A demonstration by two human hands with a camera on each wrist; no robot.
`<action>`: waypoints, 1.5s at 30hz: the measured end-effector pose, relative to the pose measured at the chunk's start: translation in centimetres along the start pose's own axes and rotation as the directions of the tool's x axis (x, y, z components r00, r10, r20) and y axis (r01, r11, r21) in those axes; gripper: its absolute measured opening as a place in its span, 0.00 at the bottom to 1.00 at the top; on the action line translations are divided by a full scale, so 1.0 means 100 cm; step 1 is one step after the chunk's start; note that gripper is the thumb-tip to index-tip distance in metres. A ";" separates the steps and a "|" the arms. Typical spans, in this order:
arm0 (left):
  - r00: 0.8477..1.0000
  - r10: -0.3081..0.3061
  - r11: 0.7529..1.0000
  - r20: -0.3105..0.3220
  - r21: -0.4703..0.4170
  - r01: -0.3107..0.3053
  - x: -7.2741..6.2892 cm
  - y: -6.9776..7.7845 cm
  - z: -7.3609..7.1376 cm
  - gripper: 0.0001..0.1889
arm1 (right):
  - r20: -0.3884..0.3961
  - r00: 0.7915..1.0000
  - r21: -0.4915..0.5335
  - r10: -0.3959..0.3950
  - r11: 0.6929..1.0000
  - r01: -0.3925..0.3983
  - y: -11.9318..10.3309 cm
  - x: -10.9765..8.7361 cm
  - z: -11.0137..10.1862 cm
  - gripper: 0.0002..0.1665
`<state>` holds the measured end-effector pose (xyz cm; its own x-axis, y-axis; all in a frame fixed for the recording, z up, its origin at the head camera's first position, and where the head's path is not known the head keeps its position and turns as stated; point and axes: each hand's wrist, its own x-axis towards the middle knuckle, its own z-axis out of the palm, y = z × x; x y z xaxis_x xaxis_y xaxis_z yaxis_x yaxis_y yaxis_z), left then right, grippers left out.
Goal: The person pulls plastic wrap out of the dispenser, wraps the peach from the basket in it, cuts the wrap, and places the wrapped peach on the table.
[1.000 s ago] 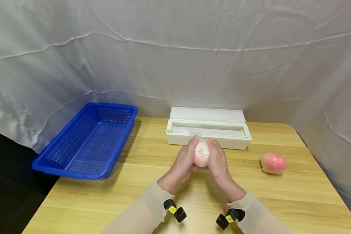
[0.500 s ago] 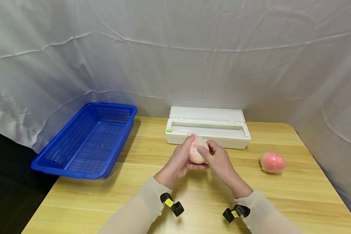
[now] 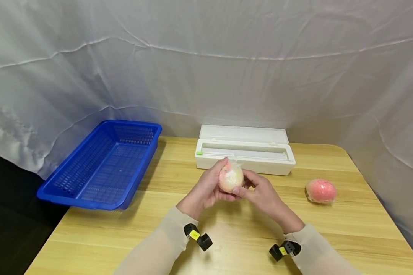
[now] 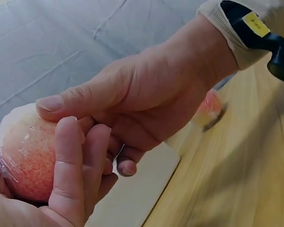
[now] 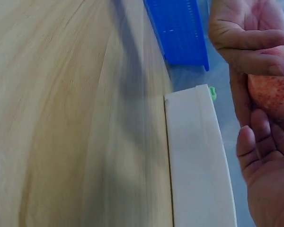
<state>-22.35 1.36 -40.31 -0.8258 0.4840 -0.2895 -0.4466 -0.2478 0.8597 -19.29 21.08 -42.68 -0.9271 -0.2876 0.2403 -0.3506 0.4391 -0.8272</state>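
A round pink-and-cream peach (image 3: 230, 178) wrapped in clear film is held up in front of the white box. My left hand (image 3: 206, 186) grips it from the left, thumb along its upper side and fingers beneath. From the right, my right hand (image 3: 263, 194) holds the lower edge, its thumb against the film and its fingers curled behind. The left wrist view shows the right thumb (image 4: 51, 104) on top of the peach (image 4: 31, 151). In the right wrist view the peach (image 5: 272, 92) is partly cut off by the frame, between both hands.
Behind the hands stands a white film dispenser box (image 3: 244, 165), lid raised, with a green slider (image 3: 199, 153). A blue basket (image 3: 134, 183) is at the left, overhanging the table's edge. Another film-wrapped peach (image 3: 321, 191) lies on the wooden table (image 3: 347, 233) at the right.
Both hands have turned the peach and shifted slightly left. My right hand has moved from enclosing its side to its lower right edge. The box, basket and other peach have stayed put.
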 end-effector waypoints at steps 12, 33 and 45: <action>0.992 0.064 0.984 0.106 0.157 -0.080 0.002 0.001 0.004 0.37 | -0.010 0.924 0.477 0.382 0.814 -0.331 -0.018 0.009 0.001 0.32; 0.967 0.123 0.991 0.223 0.018 -0.131 -0.001 -0.007 -0.006 0.37 | 0.028 0.940 0.703 0.340 0.662 -0.260 -0.026 0.005 -0.007 0.32; 0.962 0.200 0.979 0.187 -0.003 -0.203 0.000 -0.015 -0.014 0.36 | 0.088 0.953 0.808 0.289 0.539 -0.238 -0.022 0.007 -0.006 0.24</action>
<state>-22.19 0.57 -42.15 -0.8191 0.5730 -0.0281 -0.2708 -0.3430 0.8995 -19.19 20.39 -40.41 -0.9736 -0.2217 -0.0546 0.1382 -0.3822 -0.9137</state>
